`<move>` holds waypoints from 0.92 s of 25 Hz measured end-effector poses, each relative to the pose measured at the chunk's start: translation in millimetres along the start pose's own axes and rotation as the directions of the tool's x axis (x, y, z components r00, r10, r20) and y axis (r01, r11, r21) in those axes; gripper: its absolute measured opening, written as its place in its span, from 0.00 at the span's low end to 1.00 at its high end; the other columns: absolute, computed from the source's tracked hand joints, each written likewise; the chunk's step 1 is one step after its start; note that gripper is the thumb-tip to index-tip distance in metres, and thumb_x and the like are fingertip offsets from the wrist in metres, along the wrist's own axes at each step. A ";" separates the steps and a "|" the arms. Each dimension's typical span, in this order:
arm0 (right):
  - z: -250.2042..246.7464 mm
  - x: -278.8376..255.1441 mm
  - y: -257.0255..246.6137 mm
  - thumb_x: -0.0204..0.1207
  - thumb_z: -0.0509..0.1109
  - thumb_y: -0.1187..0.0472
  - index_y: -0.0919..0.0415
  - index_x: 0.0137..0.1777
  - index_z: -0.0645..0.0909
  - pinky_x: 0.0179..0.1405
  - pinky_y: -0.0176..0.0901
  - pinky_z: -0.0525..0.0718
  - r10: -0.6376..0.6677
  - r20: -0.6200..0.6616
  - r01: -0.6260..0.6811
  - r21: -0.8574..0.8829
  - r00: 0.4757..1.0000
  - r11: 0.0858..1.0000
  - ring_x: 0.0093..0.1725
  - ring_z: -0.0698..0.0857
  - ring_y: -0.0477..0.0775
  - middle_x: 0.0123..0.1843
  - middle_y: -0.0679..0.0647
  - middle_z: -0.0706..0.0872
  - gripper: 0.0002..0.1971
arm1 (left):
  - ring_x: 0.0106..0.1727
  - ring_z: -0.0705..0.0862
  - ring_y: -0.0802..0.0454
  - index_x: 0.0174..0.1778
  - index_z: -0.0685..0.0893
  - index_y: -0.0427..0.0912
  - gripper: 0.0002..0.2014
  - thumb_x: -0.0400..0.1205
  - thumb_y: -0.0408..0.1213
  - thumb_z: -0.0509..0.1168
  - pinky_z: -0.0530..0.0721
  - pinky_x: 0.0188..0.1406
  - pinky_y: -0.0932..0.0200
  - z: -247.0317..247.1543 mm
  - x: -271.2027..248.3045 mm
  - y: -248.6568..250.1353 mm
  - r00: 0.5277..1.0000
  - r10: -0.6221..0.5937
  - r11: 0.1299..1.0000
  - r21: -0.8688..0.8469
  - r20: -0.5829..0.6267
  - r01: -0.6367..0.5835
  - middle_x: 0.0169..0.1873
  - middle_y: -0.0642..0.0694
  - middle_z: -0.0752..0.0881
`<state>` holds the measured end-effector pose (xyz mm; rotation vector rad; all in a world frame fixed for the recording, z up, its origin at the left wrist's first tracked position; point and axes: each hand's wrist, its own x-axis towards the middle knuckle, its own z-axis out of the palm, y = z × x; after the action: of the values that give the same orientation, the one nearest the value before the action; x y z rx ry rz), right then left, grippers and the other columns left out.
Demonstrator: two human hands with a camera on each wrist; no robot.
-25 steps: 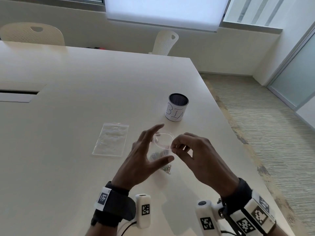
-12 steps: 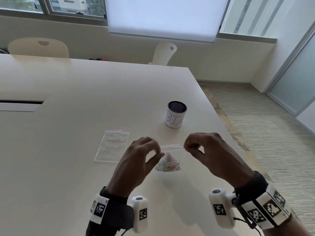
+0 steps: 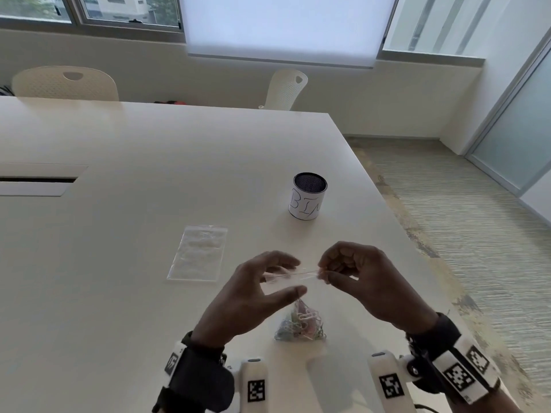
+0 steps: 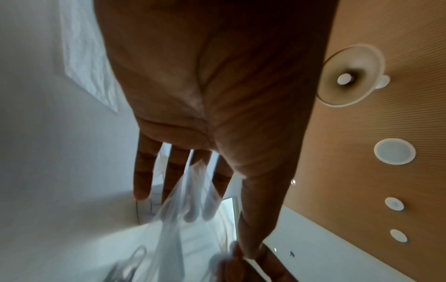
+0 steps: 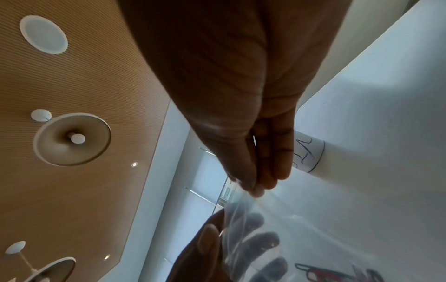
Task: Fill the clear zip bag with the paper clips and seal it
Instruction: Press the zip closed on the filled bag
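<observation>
The clear zip bag (image 3: 293, 296) hangs upright just above the table, with several coloured paper clips (image 3: 301, 326) bunched in its bottom. My right hand (image 3: 322, 274) pinches the right end of the bag's top strip between thumb and fingertips (image 5: 255, 188). My left hand (image 3: 293, 275) is spread at the left end, its straight fingers (image 4: 142, 183) behind the bag (image 4: 178, 219) and its thumb on the near side. Through the plastic (image 5: 265, 219) the left hand's fingers show, with the clips (image 5: 325, 272) below. Whether the strip is pressed closed is not visible.
A second, flat clear bag (image 3: 198, 253) lies on the white table (image 3: 119, 293) to the left. A white cup marked BIN (image 3: 308, 199) stands behind the hands. The table's right edge (image 3: 417, 263) runs close to my right hand. Two chairs stand at the far side.
My left hand, which was pinching the bag's top half a second ago, has spread its fingers and thumb. The right hand keeps its pinch, and the clips hang in the bag's bottom.
</observation>
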<state>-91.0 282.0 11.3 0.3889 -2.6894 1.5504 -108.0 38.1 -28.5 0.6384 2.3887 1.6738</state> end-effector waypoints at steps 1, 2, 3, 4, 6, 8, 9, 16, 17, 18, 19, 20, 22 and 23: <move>2.4 0.3 3.0 0.76 0.82 0.68 0.57 0.47 0.89 0.52 0.51 0.92 0.004 -0.006 -0.004 0.005 1.000 1.000 0.43 0.93 0.57 0.41 0.56 0.94 0.07 | 0.59 0.92 0.62 0.62 0.91 0.56 0.15 0.80 0.48 0.81 0.89 0.65 0.57 4.8 4.7 -1.1 0.999 -0.015 1.000 -0.007 0.028 0.016 0.55 0.58 0.94; 4.1 0.9 5.3 0.76 0.82 0.68 0.56 0.48 0.89 0.53 0.52 0.92 0.009 -0.012 -0.009 0.008 1.000 1.000 0.43 0.94 0.56 0.41 0.56 0.94 0.07 | 0.57 0.93 0.63 0.60 0.92 0.54 0.13 0.80 0.48 0.81 0.90 0.62 0.57 8.9 8.9 -1.5 0.999 -0.021 0.999 -0.027 0.026 0.022 0.52 0.57 0.95; 4.3 1.1 7.4 0.77 0.82 0.68 0.56 0.49 0.89 0.54 0.53 0.93 0.017 -0.017 -0.017 0.009 1.000 1.000 0.44 0.94 0.55 0.42 0.55 0.94 0.08 | 0.53 0.94 0.63 0.56 0.93 0.52 0.09 0.81 0.46 0.81 0.90 0.58 0.57 12.7 13.1 -1.1 1.000 -0.020 0.998 -0.056 0.005 0.021 0.49 0.55 0.96; 3.9 1.0 8.9 0.77 0.82 0.67 0.55 0.50 0.89 0.55 0.53 0.93 0.025 -0.024 -0.025 0.011 0.999 1.000 0.45 0.94 0.54 0.43 0.54 0.94 0.08 | 0.52 0.94 0.62 0.52 0.94 0.50 0.06 0.82 0.44 0.80 0.91 0.57 0.56 15.7 16.7 -0.4 1.000 -0.019 0.996 -0.085 -0.020 0.017 0.46 0.54 0.96; 3.7 0.6 12.5 0.77 0.82 0.66 0.53 0.51 0.88 0.56 0.53 0.93 0.043 -0.037 -0.042 0.018 0.998 0.999 0.46 0.94 0.52 0.44 0.52 0.95 0.09 | 0.52 0.95 0.59 0.49 0.95 0.48 0.03 0.82 0.41 0.80 0.92 0.61 0.54 19.3 21.4 -2.3 0.999 -0.019 0.992 -0.126 -0.041 0.013 0.44 0.52 0.97; 5.1 0.5 16.3 0.78 0.82 0.65 0.53 0.52 0.88 0.55 0.50 0.92 0.064 -0.047 -0.063 0.029 0.997 0.998 0.46 0.94 0.50 0.44 0.52 0.95 0.08 | 0.52 0.96 0.54 0.47 0.96 0.47 0.02 0.81 0.39 0.81 0.93 0.63 0.49 20.8 23.4 -5.8 0.998 -0.033 0.988 -0.154 -0.053 0.024 0.43 0.51 0.97; 6.3 0.0 18.1 0.78 0.82 0.64 0.53 0.52 0.89 0.54 0.48 0.92 0.073 -0.049 -0.071 0.031 0.996 0.997 0.45 0.93 0.49 0.44 0.52 0.94 0.08 | 0.51 0.96 0.52 0.47 0.96 0.47 0.02 0.81 0.38 0.81 0.94 0.62 0.47 21.4 23.9 -8.0 0.997 -0.045 0.984 -0.173 -0.063 0.034 0.42 0.49 0.97; 18.6 -2.0 21.5 0.80 0.80 0.62 0.54 0.43 0.89 0.48 0.48 0.89 0.084 -0.048 -0.084 0.016 0.995 0.996 0.39 0.89 0.47 0.40 0.55 0.93 0.05 | 0.48 0.96 0.54 0.46 0.96 0.45 0.02 0.80 0.35 0.82 0.91 0.52 0.59 28.3 22.9 -19.1 0.991 -0.064 0.972 -0.234 -0.121 0.034 0.41 0.49 0.97; 19.5 -2.2 20.6 0.80 0.80 0.62 0.54 0.43 0.89 0.47 0.45 0.89 0.081 -0.044 -0.080 0.020 0.996 0.997 0.39 0.88 0.46 0.40 0.56 0.93 0.05 | 0.49 0.96 0.53 0.46 0.96 0.45 0.03 0.80 0.35 0.82 0.91 0.53 0.58 28.4 22.8 -19.7 0.990 -0.071 0.968 -0.246 -0.124 0.039 0.42 0.49 0.97; 20.4 -2.6 19.5 0.80 0.80 0.61 0.54 0.42 0.89 0.47 0.43 0.88 0.078 -0.043 -0.077 0.024 0.996 0.997 0.39 0.88 0.45 0.40 0.56 0.92 0.05 | 0.49 0.97 0.52 0.47 0.97 0.44 0.03 0.79 0.35 0.83 0.92 0.54 0.56 28.1 22.5 -20.2 0.989 -0.075 0.965 -0.260 -0.123 0.041 0.43 0.48 0.97; 21.4 -3.1 19.0 0.80 0.80 0.61 0.54 0.42 0.89 0.47 0.42 0.88 0.077 -0.047 -0.076 0.026 0.996 0.997 0.39 0.88 0.46 0.40 0.56 0.92 0.05 | 0.50 0.97 0.51 0.47 0.97 0.44 0.04 0.79 0.35 0.83 0.93 0.56 0.54 27.6 22.2 -20.4 0.990 -0.077 0.962 -0.270 -0.122 0.041 0.43 0.48 0.98; 22.5 -3.4 19.0 0.80 0.80 0.61 0.55 0.42 0.89 0.47 0.42 0.88 0.081 -0.054 -0.079 0.027 0.995 0.996 0.39 0.88 0.47 0.40 0.56 0.93 0.05 | 0.51 0.97 0.51 0.47 0.97 0.44 0.04 0.78 0.35 0.83 0.94 0.58 0.53 27.0 21.3 -20.4 0.990 -0.074 0.961 -0.274 -0.122 0.038 0.43 0.48 0.98; 23.8 -4.4 19.3 0.80 0.80 0.61 0.56 0.43 0.89 0.48 0.43 0.88 0.090 -0.070 -0.088 0.031 0.993 0.996 0.41 0.90 0.55 0.40 0.55 0.93 0.05 | 0.51 0.97 0.52 0.47 0.97 0.43 0.05 0.78 0.34 0.84 0.94 0.60 0.53 26.4 19.8 -20.1 0.990 -0.064 0.964 -0.265 -0.128 0.028 0.44 0.48 0.98; 24.5 -4.8 19.6 0.80 0.80 0.62 0.56 0.43 0.89 0.48 0.42 0.88 0.092 -0.078 -0.090 0.032 0.993 0.995 0.42 0.90 0.57 0.40 0.55 0.93 0.05 | 0.51 0.97 0.52 0.47 0.97 0.43 0.05 0.78 0.34 0.84 0.94 0.60 0.54 26.4 19.6 -20.3 0.990 -0.058 0.966 -0.258 -0.131 0.022 0.44 0.48 0.98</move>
<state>-87.9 271.5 -18.5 0.2037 -2.6627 1.5920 -121.2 63.4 -54.6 0.4416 2.1974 2.0238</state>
